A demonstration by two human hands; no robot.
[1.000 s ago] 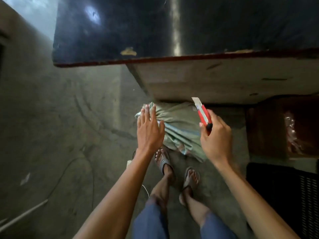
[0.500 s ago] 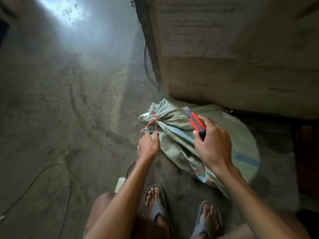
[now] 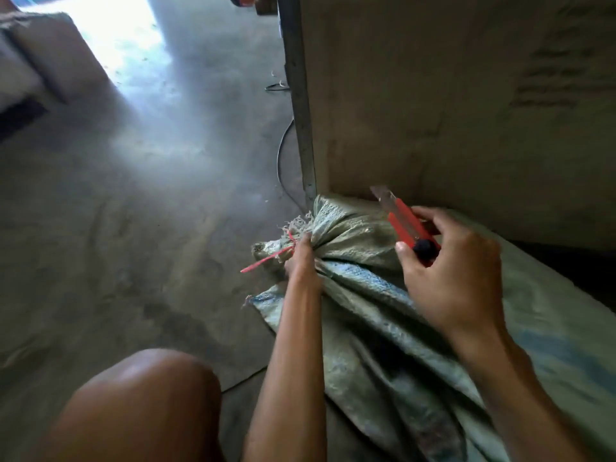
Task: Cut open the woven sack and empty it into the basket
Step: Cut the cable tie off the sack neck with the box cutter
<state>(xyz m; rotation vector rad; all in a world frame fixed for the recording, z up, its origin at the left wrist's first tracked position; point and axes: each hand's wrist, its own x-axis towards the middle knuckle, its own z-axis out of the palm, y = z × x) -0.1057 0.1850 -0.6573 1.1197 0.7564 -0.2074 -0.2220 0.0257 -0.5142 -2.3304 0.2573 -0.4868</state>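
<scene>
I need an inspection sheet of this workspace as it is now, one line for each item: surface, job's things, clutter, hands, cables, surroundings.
Surface: bare concrete floor, stained, bright glare at top left.
Job's things: woven sack lying on the floor, neck tied with a red string, not yet cut; red knife, blade out; no basket seen.
Clutter: nothing seen.
Hands: left hand grips the sack's neck at the string; right hand holds the knife above the sack, blade off the cloth.
Cables: dark cable on the floor beside a metal leg.
Surroundings: large board behind the sack; bare knee at the bottom.
</scene>
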